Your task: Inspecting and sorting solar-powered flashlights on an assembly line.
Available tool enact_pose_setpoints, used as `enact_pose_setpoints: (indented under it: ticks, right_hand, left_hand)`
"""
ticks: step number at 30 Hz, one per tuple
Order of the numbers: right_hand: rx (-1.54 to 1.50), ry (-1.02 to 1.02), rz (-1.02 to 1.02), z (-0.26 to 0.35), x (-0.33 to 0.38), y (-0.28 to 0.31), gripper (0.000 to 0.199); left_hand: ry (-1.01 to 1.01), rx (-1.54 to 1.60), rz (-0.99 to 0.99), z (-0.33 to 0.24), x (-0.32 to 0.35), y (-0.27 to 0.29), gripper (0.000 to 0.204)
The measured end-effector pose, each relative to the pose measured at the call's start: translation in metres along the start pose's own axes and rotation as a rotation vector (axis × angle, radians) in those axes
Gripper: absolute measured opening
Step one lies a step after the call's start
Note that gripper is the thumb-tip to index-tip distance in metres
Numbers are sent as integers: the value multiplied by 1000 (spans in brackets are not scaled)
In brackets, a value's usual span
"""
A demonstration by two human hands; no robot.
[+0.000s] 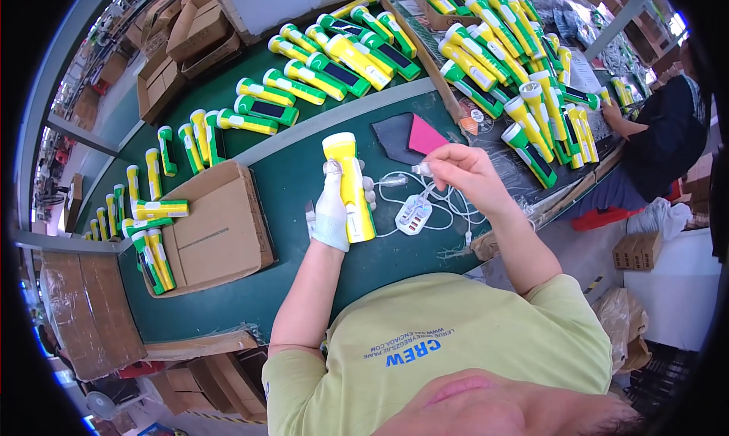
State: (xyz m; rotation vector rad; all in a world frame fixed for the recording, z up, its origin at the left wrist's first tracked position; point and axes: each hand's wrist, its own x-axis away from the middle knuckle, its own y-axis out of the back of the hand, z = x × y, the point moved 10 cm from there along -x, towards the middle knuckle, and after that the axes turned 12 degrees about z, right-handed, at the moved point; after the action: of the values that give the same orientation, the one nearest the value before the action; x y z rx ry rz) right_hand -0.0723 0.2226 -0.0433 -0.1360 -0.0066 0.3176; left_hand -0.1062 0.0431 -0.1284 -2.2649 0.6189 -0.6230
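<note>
My left hand (331,208), in a white glove, is closed around a yellow and green flashlight (353,189). The flashlight stands nearly upright in the picture, its white-rimmed head at the far end. To its right, my bare right hand (469,176) pinches a small white cable plug (422,169) between thumb and fingers. Plug and flashlight are apart. Below that hand, a white multi-port USB charger (414,214) lies on the green table (304,280) among loops of white cable. Black and pink pieces of sheet (395,138) lie just beyond the plug.
Rows of flashlights (292,83) cover the conveyor beyond the table. At left sits an open cardboard box (216,231) with several flashlights on its edge. More flashlights (524,94) are heaped on the right-hand bench, where another person (661,125) reaches in.
</note>
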Motion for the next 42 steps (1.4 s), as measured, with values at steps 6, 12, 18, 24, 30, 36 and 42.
enact_pose_setpoints:
  ticks: [6,12,18,24,30,36,42]
  right_hand:
    - [927,413,20,21,3,-83,15]
    - [1387,576,129,28,-7,-117,25]
    - [987,425,433,-21,19,-129,11]
    - [936,419,525,-26,33,-146,17]
    - [85,-80,177,-40,-7,-98,18]
    - [-10,-25,5,-12,-23,-45,17]
    - [365,162,-41,21,-21,-50,14]
  left_hand:
    - [-51,-57,-66,4,-1,1,45]
    - [-279,-490,-70,-23,2,-7,33]
    - [-463,-341,184,-52,15,-43,34]
    - [-404,-226,123,-59,9,-37,34]
    - [-176,-125,297,-11,-2,-30,55]
    - [-69,66,301,7,12,-34,70]
    - [-72,21,152,5,18,-38,60]
